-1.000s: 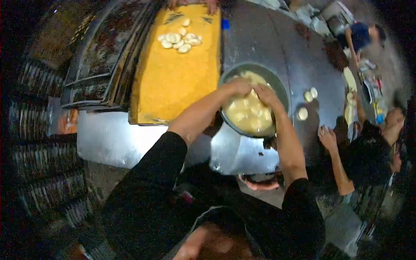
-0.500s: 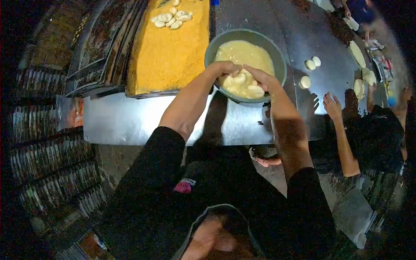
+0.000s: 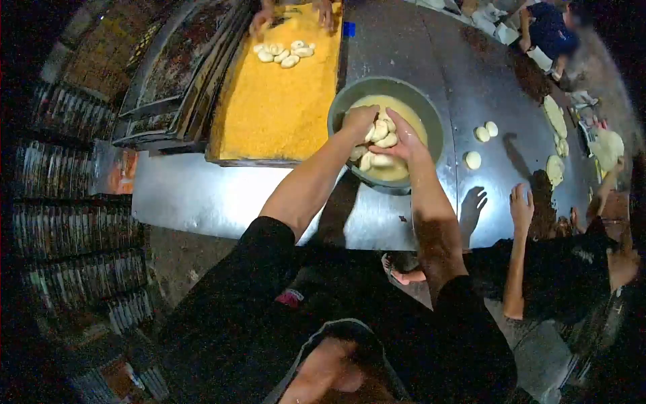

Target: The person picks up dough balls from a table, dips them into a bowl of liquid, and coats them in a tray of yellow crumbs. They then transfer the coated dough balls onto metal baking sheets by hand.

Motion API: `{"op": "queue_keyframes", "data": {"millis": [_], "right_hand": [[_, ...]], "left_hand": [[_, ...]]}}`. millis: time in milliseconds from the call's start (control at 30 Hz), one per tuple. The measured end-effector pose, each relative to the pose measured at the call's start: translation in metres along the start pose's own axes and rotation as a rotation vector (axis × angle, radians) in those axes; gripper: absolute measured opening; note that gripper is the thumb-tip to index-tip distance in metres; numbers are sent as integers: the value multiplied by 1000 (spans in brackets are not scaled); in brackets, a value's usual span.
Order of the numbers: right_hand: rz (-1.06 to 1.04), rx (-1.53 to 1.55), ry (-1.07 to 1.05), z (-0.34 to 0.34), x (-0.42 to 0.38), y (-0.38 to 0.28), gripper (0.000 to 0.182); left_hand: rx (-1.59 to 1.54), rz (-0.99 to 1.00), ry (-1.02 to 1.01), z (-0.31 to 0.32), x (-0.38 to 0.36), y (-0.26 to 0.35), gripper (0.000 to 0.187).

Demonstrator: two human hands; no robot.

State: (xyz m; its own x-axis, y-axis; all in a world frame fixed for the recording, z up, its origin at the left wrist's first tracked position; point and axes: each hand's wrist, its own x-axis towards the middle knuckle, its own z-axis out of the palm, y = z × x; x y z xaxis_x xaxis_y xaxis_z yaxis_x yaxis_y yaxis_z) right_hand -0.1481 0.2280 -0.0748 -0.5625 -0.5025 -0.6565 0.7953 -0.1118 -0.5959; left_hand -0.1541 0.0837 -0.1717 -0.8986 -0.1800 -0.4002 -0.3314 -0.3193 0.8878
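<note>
A grey-green bowl (image 3: 431, 104) of pale yellow liquid stands on the metal table. Both of my hands are inside it, around a heap of pale dough pieces (image 3: 385, 135). My left hand (image 3: 361, 122) presses on the heap from the left, its fingers curved and partly hidden by the dough. From the right, my right hand (image 3: 406, 140) cups the same pieces, with dough between its thumb and fingers. More pieces lie low in the bowl, near my wrists. Left of the bowl is a tray of yellow crumbs (image 3: 276, 114) with several dough pieces (image 3: 286, 54) on top.
Another person's hands (image 3: 325, 15) are at the crumb tray's far end. Three dough rounds (image 3: 473, 159) lie on the metal table (image 3: 397, 34) to the right. A co-worker's hand (image 3: 521, 207) is at the right edge, near longer dough strips (image 3: 554, 116). Dark trays (image 3: 165, 101) stand at left.
My hands have gathered the dough pieces into a raised heap. The bowl and table appear lower in view. Another person's hands have appeared at the crumb tray.
</note>
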Motion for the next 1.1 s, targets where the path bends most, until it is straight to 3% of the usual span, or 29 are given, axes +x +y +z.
{"op": "queue_keyframes", "data": {"millis": [67,100,133,200,233,267,333,367,500,567,633,700,800,833,867,933,1000,1067,1100], "right_hand": [[19,-24,-27,2,-3,-8,43],[-73,-97,-80,1,-7,-12,42],[-172,-174,-136,5,-11,-18,41],[-170,-175,-81,15,-25,-18,41],[-181,-208,-33,18,-28,-16,41],[-212,-250,5,25,-29,-24,41],[-250,-255,-48,27,-31,-28,41],[-222,-208,8,23,-31,-22,40],[-279,-182,51,57,-49,-13,40],[-296,-212,11,92,-43,-16,40],[-491,-297,-101,122,-22,-11,40],[-438,-344,-212,158,9,-18,41],[-313,-213,-420,208,62,-30,45],[-389,-312,-274,216,72,-34,53],[-386,-318,-286,216,77,-33,53],[-545,-376,-115,213,78,-32,62],[-611,-444,-38,183,62,-24,63],[-762,-839,127,144,37,-20,55],[-757,-832,156,111,45,-24,55]], "left_hand": [[291,573,-46,-1,12,-10,36],[249,625,9,4,13,-5,27],[246,637,8,5,3,13,27],[394,597,-1,14,-49,56,26],[280,280,-29,20,-63,77,23],[275,298,-32,24,-61,81,23],[-320,207,-85,28,-64,80,22],[-237,168,-86,25,-64,78,24],[-129,216,-100,2,-72,81,24],[-304,254,-52,-21,-93,106,22],[-392,254,-39,-56,-105,126,23],[-399,416,135,-97,-102,143,28],[-485,395,193,-166,-48,152,59],[-488,405,205,-175,-51,155,59],[-424,400,257,-180,-53,159,61],[-357,393,307,-177,-71,169,63],[-29,439,308,-145,-101,163,67],[200,461,202,-119,-82,125,55],[228,448,43,-103,-79,113,44]]}}
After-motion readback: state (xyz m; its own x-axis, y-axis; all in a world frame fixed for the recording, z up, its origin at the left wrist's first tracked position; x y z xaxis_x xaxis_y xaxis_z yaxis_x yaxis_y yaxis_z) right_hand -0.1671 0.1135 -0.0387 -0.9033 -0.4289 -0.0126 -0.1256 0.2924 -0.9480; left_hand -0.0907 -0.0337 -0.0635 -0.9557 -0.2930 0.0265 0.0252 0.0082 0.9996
